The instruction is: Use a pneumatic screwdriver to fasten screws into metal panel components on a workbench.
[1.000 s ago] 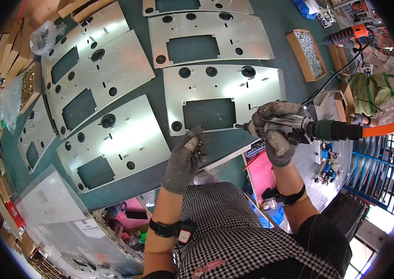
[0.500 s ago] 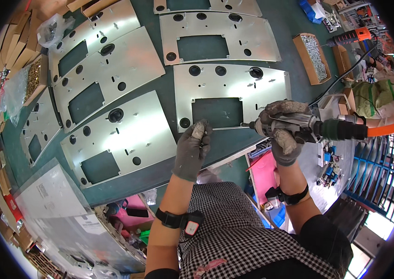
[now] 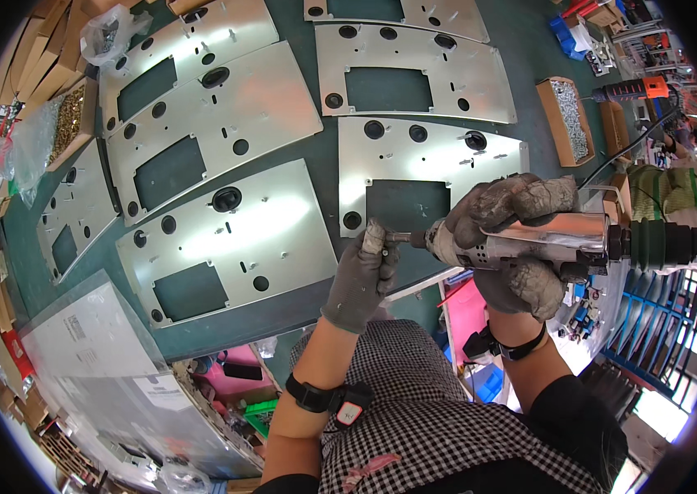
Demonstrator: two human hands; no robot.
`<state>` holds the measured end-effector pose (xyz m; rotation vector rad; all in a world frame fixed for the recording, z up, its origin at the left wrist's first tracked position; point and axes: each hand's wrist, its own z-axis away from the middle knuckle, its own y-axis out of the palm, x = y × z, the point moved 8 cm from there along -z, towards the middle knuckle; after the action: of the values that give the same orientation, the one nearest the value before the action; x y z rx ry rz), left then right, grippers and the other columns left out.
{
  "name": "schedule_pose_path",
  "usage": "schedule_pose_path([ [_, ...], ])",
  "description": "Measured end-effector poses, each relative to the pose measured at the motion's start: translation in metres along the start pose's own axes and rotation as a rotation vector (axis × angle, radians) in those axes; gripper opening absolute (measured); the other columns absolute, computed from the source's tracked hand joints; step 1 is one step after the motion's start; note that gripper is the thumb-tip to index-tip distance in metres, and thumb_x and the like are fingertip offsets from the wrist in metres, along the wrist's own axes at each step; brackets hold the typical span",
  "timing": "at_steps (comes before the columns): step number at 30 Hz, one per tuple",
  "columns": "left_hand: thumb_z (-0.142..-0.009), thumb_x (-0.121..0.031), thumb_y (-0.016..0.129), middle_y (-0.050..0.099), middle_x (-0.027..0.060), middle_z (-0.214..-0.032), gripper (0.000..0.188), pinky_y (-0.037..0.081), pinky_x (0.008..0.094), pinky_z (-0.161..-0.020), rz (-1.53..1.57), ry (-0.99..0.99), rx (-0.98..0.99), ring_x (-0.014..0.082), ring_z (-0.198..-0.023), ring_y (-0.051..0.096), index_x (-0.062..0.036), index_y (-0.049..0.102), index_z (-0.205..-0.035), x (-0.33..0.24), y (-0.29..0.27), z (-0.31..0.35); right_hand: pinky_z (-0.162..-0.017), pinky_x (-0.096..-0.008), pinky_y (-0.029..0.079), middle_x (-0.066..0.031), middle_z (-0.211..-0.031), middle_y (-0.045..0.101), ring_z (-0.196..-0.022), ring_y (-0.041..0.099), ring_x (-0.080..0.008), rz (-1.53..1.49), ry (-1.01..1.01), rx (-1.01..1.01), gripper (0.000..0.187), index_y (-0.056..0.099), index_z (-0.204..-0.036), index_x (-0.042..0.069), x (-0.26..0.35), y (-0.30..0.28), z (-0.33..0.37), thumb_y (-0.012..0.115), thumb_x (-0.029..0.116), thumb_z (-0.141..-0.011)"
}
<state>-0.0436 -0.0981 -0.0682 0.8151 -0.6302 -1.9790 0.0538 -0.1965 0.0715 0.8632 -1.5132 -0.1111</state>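
My right hand (image 3: 521,200), in a dirty grey work glove, grips an air-powered tool (image 3: 562,234). The tool lies level, with a silver barrel, a green and black rear end, and a thin metal nose aimed left. My gloved left hand (image 3: 358,284) is closed in a pinch at the nose tip. Its fingers hide whatever small part may be between them. Just beyond both hands lies a flat metal panel (image 3: 488,169) with a rectangular cutout and round black-rimmed holes. A similar panel (image 3: 282,226) rests to the left of my left hand.
More such panels (image 3: 282,99) cover the green table (image 3: 241,300). A cardboard box of silver fasteners (image 3: 564,119) stands at the far right, near an orange and black power tool (image 3: 632,89). At the left is a box of brass-coloured fasteners (image 3: 68,123) beside plastic bags.
The air tool has been raised and brought closer, and its nose now meets my left fingertips. My left hand has shifted slightly right. The view has turned a little.
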Motion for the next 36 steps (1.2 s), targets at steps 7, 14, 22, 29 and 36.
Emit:
schedule_pose_path([
  [7,-0.086,-0.044,0.055,0.044,-0.0032,-0.065,0.034,0.026,0.0173,-0.039,0.041,0.006,0.066,0.0044,-0.050,0.036,-0.0107,0.051,-0.089,-0.011,-0.009,0.003,-0.063,-0.0406,0.049,-0.0159,-0.099,0.052,-0.082,0.054,-0.0276,0.019,0.038,-0.013,0.051,0.043,-0.116,0.002,-0.011,0.010,0.002,0.063,0.023,-0.074],
  [14,-0.085,-0.051,0.052,0.041,-0.0032,-0.063,0.041,0.025,0.0173,-0.039,-0.053,0.031,0.088,0.0033,-0.050,0.036,-0.0104,0.048,-0.086,-0.027,-0.012,0.004,-0.065,-0.0409,0.049,-0.0158,-0.101,0.052,-0.085,0.055,-0.0279,0.041,0.054,-0.039,0.052,0.043,-0.117,0.002,-0.019,0.009,-0.010,0.063,0.024,-0.075],
  [22,-0.086,-0.048,0.052,0.040,-0.0038,-0.065,0.038,0.023,0.0161,-0.041,0.117,0.013,0.246,0.0036,-0.049,0.029,-0.0104,0.048,-0.086,-0.034,0.004,0.006,-0.067,-0.0411,0.049,-0.0156,-0.103,0.052,-0.088,0.055,-0.0283,0.064,0.059,-0.072,0.052,0.043,-0.118,0.003,-0.020,0.007,-0.013,0.062,0.025,-0.075],
  [29,-0.088,-0.042,0.052,0.040,-0.0042,-0.067,0.035,0.024,0.0154,-0.041,-0.027,0.053,0.191,0.0026,-0.050,0.029,-0.0077,0.051,-0.094,-0.041,-0.007,0.004,-0.069,-0.0413,0.049,-0.0156,-0.105,0.052,-0.091,0.055,-0.0285,0.083,0.068,-0.104,0.053,0.043,-0.119,0.003,-0.026,0.005,-0.013,0.062,0.025,-0.076],
  [36,-0.091,-0.037,0.051,0.041,-0.0039,-0.067,0.035,0.026,0.0154,-0.041,-0.049,0.030,0.007,0.0015,-0.052,0.033,-0.0044,0.050,-0.103,-0.037,-0.024,0.000,-0.087,-0.0445,0.040,-0.0165,-0.118,0.047,-0.107,0.047,-0.0297,-0.150,0.073,0.069,0.056,0.038,-0.125,0.002,-0.047,0.022,-0.030,0.056,0.031,-0.080],
])
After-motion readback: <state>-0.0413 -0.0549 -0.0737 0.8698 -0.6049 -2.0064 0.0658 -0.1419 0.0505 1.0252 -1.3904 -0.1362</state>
